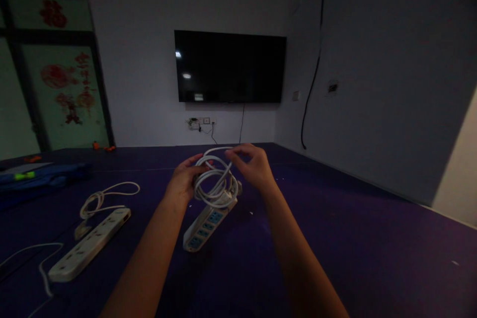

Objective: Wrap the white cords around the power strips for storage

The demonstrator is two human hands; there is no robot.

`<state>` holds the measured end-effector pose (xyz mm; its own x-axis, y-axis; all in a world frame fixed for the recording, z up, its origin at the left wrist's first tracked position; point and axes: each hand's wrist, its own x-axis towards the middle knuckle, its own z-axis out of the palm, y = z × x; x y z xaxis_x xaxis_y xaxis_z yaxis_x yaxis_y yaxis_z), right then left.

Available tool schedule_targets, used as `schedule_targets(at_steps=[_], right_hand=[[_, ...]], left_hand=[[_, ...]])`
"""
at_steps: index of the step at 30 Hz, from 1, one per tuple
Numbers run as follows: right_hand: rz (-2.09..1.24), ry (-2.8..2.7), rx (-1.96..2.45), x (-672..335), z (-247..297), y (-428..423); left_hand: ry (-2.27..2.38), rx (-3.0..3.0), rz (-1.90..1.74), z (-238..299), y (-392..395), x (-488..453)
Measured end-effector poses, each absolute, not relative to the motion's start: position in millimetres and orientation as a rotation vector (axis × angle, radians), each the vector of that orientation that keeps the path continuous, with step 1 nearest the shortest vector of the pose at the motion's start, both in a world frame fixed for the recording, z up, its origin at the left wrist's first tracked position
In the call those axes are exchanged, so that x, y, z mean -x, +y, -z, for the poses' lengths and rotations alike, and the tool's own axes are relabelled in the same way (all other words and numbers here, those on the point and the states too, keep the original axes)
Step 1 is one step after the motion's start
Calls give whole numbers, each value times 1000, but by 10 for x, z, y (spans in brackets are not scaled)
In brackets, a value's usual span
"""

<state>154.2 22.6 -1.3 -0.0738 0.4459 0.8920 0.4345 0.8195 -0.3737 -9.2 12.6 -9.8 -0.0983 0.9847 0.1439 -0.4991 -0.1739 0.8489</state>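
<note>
A white cord [214, 204] is gathered in several loops between my two hands. My left hand [185, 177] grips the loops from the left, thumb over them. On the other side my right hand [254, 163] pinches a stretch of the same cord between thumb and fingers. Below the loops is a white power strip [204, 231] with blue-green sockets, tilted, its upper end partly covered by the cord. Whether it hangs or touches the floor I cannot tell. To the left lies a longer white power strip [91, 246] with its own cord [97, 201] loosely looped behind it.
The purple floor [335, 238] carries small white scraps. At far left lie a blue cloth-like item [48, 179] and a loose thin white cable [44, 268]. A television [231, 67] hangs on the back wall, and a black cable [315, 79] dangles at the right wall.
</note>
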Motion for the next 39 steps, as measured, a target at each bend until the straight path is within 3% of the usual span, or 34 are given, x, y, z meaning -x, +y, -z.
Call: schedule_targets(at_steps=[5,12,20,27,33,39], right_hand=[[308,-1991,1102,-1289,1,21],[86,-2008,1250,-1239,59,78],[-252,-2131,854,-1255,179,270],[-974,-1838,217,-1291,106,201],[-1097,-1286,97,-1175,34,153],[-1074,-1220,241,-1227,39,218]], left_hand=[[766,-946,-1627,148,129,30],[876,-1023,-1691,157,123,-20],[984,-1119,-1784,194,257,123],[979,-1090,-1639,289,395,400],[921,-1134,-1545,133,265,404],[946,-1508,-1488,44,41,405]])
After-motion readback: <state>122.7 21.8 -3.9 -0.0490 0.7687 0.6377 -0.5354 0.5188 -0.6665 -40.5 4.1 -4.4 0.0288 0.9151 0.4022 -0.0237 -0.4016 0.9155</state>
